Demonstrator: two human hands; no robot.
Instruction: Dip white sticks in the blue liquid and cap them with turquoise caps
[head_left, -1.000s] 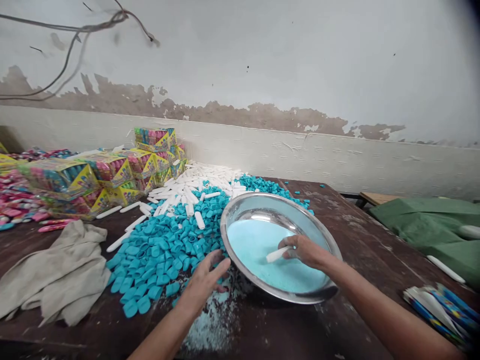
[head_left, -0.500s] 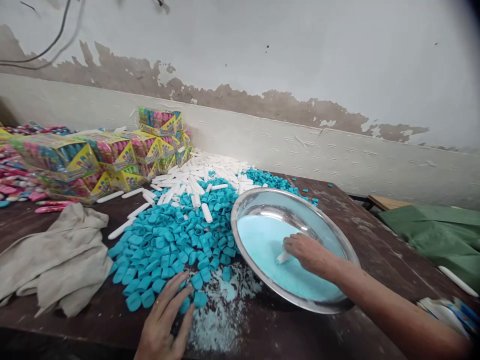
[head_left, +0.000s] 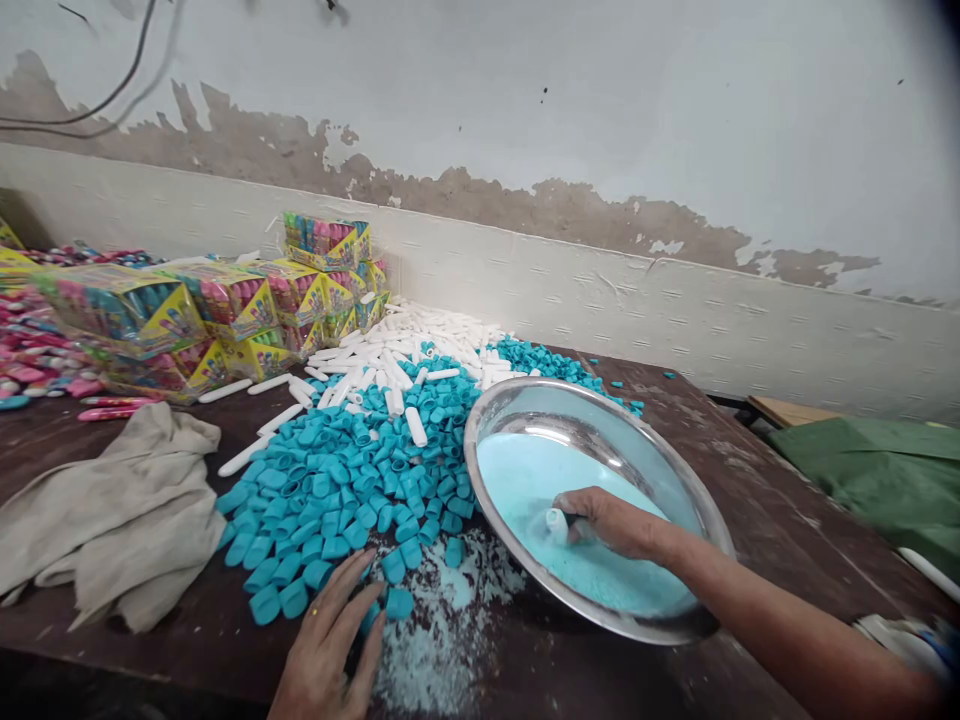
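My right hand (head_left: 604,518) is inside a shiny metal bowl (head_left: 709,500), its fingers closed around a white plastic tube (head_left: 556,526). The open end of the tube faces left, low against the light blue powder (head_left: 517,465) in the bowl. My left hand (head_left: 330,630) lies at the table's front edge with fingers apart, holding nothing that I can see. Its fingertips are by the nearest of the blue plastic caps (head_left: 352,470), heaped left of the bowl. Spilled powder (head_left: 442,640) streaks the table between my left hand and the bowl.
Behind the caps lies a pile of white tubes (head_left: 442,335). Packed display boxes (head_left: 225,300) are stacked at the back left, with pink pieces (head_left: 37,345) beside them. A grey cloth (head_left: 127,510) lies on the left. Green fabric (head_left: 877,470) is on the right, below the wall.
My right hand has shifted slightly left and down in the bowl, turning the tube so its open end shows. My left hand has stayed nearly still. The view has shifted a little.
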